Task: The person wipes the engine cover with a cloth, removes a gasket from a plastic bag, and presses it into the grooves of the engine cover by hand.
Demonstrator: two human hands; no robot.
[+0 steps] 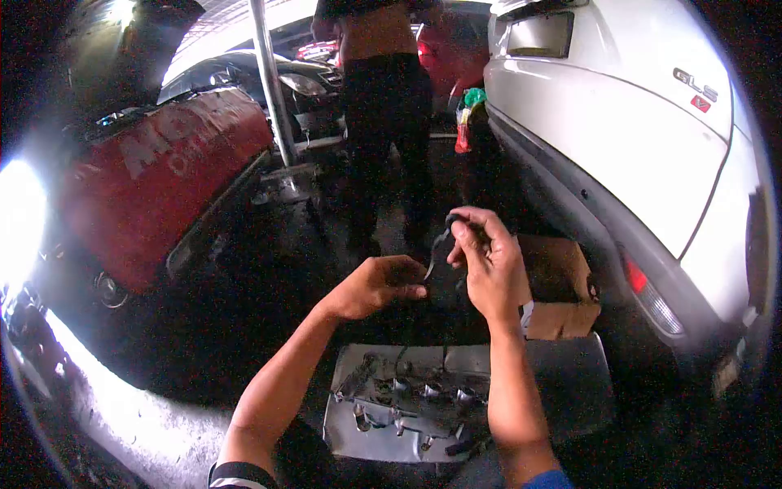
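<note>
A thin shiny strip [437, 254], which looks like black electrical tape, stretches between my hands. My right hand [489, 257] pinches its upper end, where a dark, rounded piece shows at the fingertips. At the lower end, the fingers and thumb of my left hand [376, 287] are closed on the strip. Below both hands lies a grey panel [350, 436] with several bulbs or sockets and dark wires on it. Dark wires run up from the panel toward my hands; their upper ends are hard to make out.
An open cardboard box [562, 320] stands just beyond my right forearm. To the right is a white car [619, 122]; a red car-body part [187, 155] lies at the left. A person [383, 106] stands ahead near a metal pole [270, 81].
</note>
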